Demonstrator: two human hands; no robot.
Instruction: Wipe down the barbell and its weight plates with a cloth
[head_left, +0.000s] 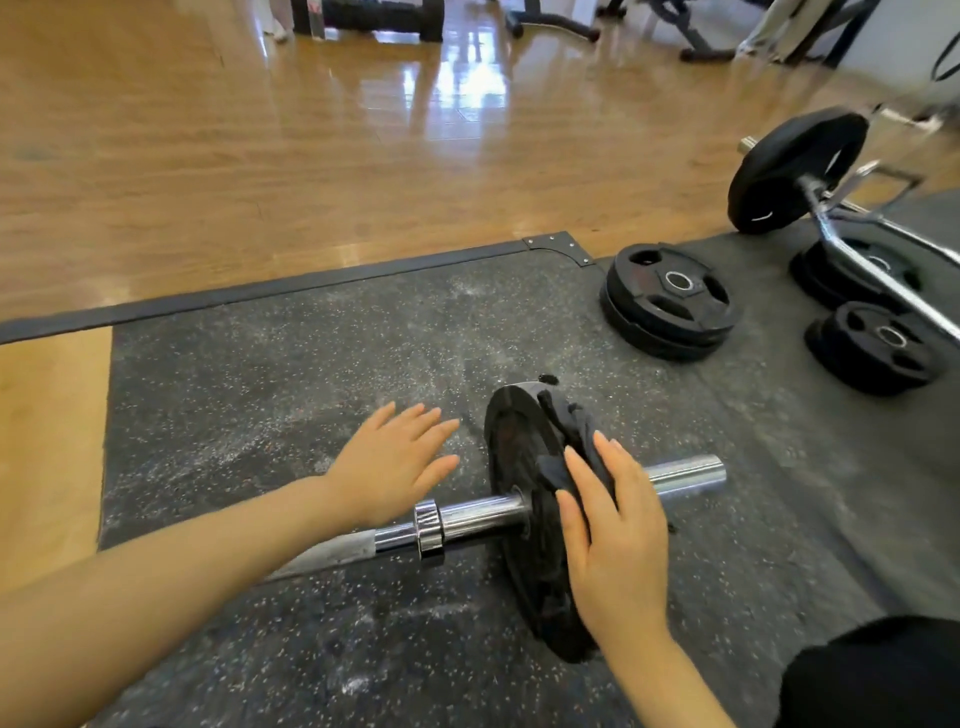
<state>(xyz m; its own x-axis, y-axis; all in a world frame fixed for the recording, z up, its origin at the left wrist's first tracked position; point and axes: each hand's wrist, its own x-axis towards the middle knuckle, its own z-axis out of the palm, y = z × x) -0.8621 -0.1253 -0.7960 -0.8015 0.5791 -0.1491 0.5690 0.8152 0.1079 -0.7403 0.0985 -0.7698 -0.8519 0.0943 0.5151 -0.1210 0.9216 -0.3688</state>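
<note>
Wiping weight plate (524, 499) under flat right hand (613, 540) pressing cloth (576, 441); left hand (395, 462) spread, empty; next, probably steadying barbell (467, 514).

This is a gym, specifically a free-weights area. A speckled black rubber lifting mat (291, 364) dusted with chalk lies on a glossy wooden floor (260, 156), with a barbell (467, 514) carrying a black weight plate (519, 467) on it, loose stacked grip plates (670, 301) nearby, and a curl bar (852, 244) loaded with a plate to the right. Farther back stand the bases of benches or machines (696, 36).
</note>
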